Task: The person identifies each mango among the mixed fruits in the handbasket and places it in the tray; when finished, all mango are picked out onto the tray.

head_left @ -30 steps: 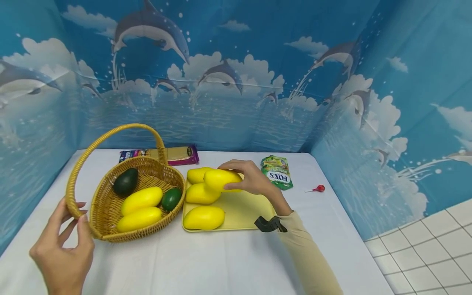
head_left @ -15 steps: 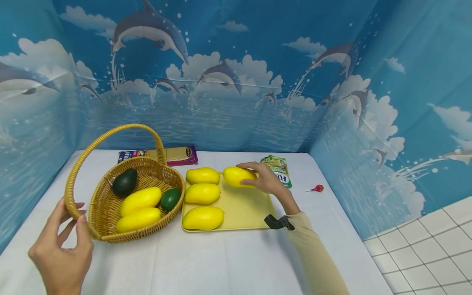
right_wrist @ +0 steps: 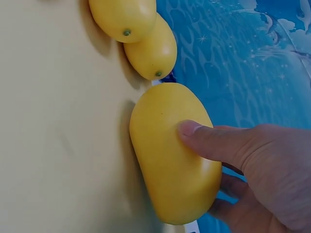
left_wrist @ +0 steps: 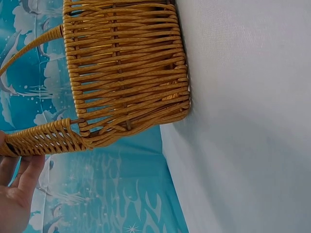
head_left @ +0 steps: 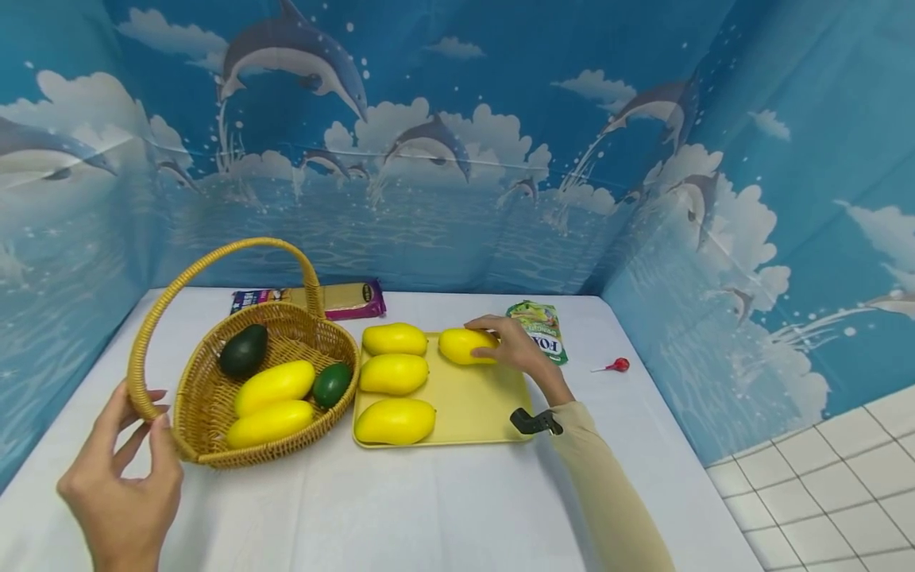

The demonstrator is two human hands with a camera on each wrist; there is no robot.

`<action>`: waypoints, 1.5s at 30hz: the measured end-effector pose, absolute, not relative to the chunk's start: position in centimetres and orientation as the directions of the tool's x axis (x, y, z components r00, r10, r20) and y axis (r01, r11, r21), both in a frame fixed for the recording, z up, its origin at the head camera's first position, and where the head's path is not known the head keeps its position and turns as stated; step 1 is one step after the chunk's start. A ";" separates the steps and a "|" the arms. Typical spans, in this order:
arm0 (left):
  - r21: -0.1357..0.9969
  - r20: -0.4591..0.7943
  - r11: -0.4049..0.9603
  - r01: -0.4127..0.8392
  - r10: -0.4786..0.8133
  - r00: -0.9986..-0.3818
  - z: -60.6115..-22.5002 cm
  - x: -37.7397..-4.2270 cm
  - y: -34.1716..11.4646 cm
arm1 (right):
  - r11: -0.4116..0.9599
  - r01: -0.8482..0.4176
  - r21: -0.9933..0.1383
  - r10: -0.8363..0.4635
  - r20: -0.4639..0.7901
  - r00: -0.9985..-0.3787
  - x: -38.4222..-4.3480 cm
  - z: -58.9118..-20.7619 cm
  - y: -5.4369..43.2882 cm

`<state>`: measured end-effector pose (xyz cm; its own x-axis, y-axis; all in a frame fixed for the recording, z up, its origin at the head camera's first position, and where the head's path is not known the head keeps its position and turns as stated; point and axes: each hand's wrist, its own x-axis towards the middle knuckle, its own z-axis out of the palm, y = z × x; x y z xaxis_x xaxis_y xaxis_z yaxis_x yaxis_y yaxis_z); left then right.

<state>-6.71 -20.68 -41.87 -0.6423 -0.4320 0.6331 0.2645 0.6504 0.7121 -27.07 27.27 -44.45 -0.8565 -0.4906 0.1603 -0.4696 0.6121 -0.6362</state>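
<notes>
Gripped mango has shifted right, visible from head and right wrist.

The mango in your right hand is yellow, the tray beneath paler yellow; by your left hand, the basket is golden-brown, the cloth beyond dolphin-patterned blue

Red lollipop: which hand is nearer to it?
Right. The right hand grips a yellow fruit left of the red lollipop; the left hand holds the basket handle, much farther left.
</notes>
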 end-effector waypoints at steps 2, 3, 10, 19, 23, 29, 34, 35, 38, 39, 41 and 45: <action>0.717 0.633 0.646 0.261 -0.448 -0.631 -41.9 -6.8 -20.5 | 0.618 -0.453 -0.643 -0.484 0.144 -0.863 -27.2 -44.6 27.3; 0.719 0.634 0.645 0.259 -0.455 -0.626 -41.9 -6.9 -20.5 | 0.620 -0.445 -0.646 -0.479 0.138 -0.867 -27.3 -44.7 27.3; 0.721 0.634 0.643 0.259 -0.461 -0.620 -42.0 -6.8 -20.4 | 0.636 -0.417 -0.650 -0.454 0.121 -0.882 -27.7 -44.8 27.4; 0.717 0.626 0.649 0.256 -0.438 -0.645 -41.9 -6.5 -20.7 | 0.638 -0.412 -0.651 -0.457 0.111 -0.883 -28.1 -45.0 27.5; 0.720 0.631 0.645 0.256 -0.455 -0.628 -41.9 -6.7 -20.5 | 0.632 -0.413 -0.656 -0.467 0.103 -0.878 -28.2 -45.1 27.5; 0.724 0.637 0.637 0.265 -0.471 -0.610 -42.0 -6.8 -20.3 | 0.627 -0.405 -0.666 -0.465 0.097 -0.880 -28.1 -45.1 27.5; 0.722 0.637 0.639 0.265 -0.466 -0.613 -42.0 -6.8 -20.4 | 0.627 -0.386 -0.676 -0.450 0.090 -0.888 -28.1 -45.0 27.4; 0.723 0.637 0.639 0.264 -0.467 -0.614 -42.0 -6.8 -20.4 | 0.626 -0.387 -0.677 -0.451 0.090 -0.888 -28.1 -44.9 27.4; 0.725 0.630 0.641 0.250 -0.471 -0.618 -41.9 -6.8 -20.3 | 0.618 -0.396 -0.679 -0.459 0.098 -0.883 -28.1 -44.8 27.4; 0.728 0.625 0.640 0.245 -0.472 -0.621 -41.8 -6.8 -20.3 | 0.616 -0.401 -0.678 -0.463 0.101 -0.881 -28.1 -44.7 27.5; 0.733 0.615 0.638 0.234 -0.477 -0.628 -41.8 -6.8 -20.3 | 0.613 -0.410 -0.675 -0.470 0.106 -0.876 -28.0 -44.5 27.5; 0.741 0.605 0.632 0.226 -0.481 -0.635 -41.7 -6.8 -20.3 | 0.617 -0.417 -0.668 -0.474 0.108 -0.874 -28.0 -44.1 27.5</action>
